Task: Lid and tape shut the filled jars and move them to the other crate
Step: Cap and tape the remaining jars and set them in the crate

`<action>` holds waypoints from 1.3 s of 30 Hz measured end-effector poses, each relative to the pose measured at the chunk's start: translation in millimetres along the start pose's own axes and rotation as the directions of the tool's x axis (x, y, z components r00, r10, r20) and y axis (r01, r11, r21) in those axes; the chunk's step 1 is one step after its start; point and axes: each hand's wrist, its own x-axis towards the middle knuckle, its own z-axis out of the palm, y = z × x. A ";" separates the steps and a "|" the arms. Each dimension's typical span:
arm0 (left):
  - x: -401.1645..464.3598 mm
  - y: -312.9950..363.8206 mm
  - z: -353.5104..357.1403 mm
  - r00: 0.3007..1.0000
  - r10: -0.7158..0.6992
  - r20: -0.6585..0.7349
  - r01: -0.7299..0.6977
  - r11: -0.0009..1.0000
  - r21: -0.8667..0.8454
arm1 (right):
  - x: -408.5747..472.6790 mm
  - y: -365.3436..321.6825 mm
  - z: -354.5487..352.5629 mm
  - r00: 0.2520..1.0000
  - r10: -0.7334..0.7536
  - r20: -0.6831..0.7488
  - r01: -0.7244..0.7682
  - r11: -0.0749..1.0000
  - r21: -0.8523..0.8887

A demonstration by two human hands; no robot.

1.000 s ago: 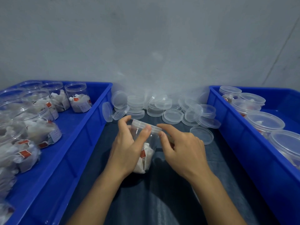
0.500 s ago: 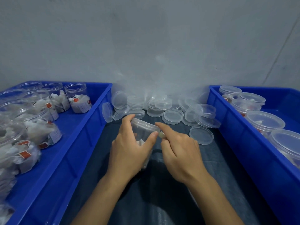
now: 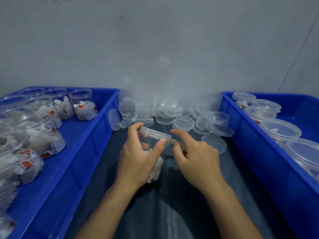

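Tape going onto a lidded jar, mid-table between the crates

Left hand (image 3: 138, 158) grasps the tilted jar (image 3: 151, 144); right hand (image 3: 195, 156) pinches the tape strip (image 3: 174, 141) at the lid (image 3: 155, 132) seam; a slackened pinch could wrinkle or misplace it.

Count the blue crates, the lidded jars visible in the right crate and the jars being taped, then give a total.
Blue crates: 2
Lidded jars in the right crate: 5
Jar being taped: 1
Total: 8
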 end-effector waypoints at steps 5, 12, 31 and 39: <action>0.8 2.0 -0.6 0.999 -0.023 0.031 0.026 0.995 -0.097 | 0.8 1.6 1.2 1.000 0.007 -0.020 -0.006 1.000 0.022; 0.9 -1.9 -4.1 0.994 -0.039 0.102 0.059 0.979 -0.194 | 0.5 2.0 -2.9 0.998 0.043 0.039 -0.047 0.995 0.089; 2.9 -3.3 -4.5 0.993 -0.060 0.105 0.076 0.984 -0.164 | 2.4 10.0 -3.6 0.998 -0.005 0.065 -0.006 0.986 0.168; 5.3 -1.2 -14.7 0.980 -0.081 0.184 0.110 0.982 -0.154 | 1.8 13.0 -6.3 0.997 -0.018 0.069 0.003 0.978 0.210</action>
